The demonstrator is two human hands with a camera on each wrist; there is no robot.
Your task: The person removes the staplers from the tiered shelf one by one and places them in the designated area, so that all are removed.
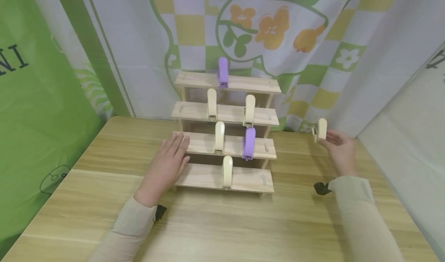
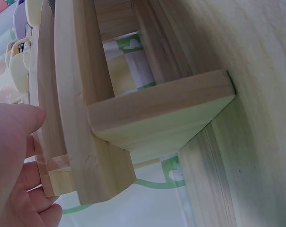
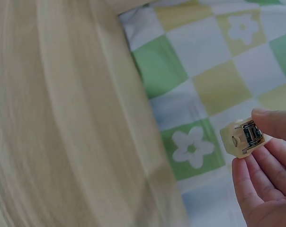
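My right hand (image 1: 338, 150) pinches a cream mini stapler (image 1: 321, 130) above the table, right of a stepped wooden rack (image 1: 199, 181). In the right wrist view, thumb and fingers hold the stapler (image 3: 245, 138), its dark metal inside showing at one end. At the rack's left, my left hand (image 1: 167, 161) grips the end of the second board from the bottom. Seen from the left wrist, the left hand's fingers (image 2: 31, 177) bend around that board's end. Upright staplers stand on the boards: a purple stapler (image 1: 223, 72) on top, another purple stapler (image 1: 248, 143) lower, and several cream staplers (image 1: 227, 172).
The rack stands on a wood-grain table (image 1: 222, 227). Behind it hangs a patterned curtain (image 1: 189, 30) with checks and flowers. Green cloth (image 1: 45, 99) borders the left side, and a pale cloth (image 1: 406, 99) the right.
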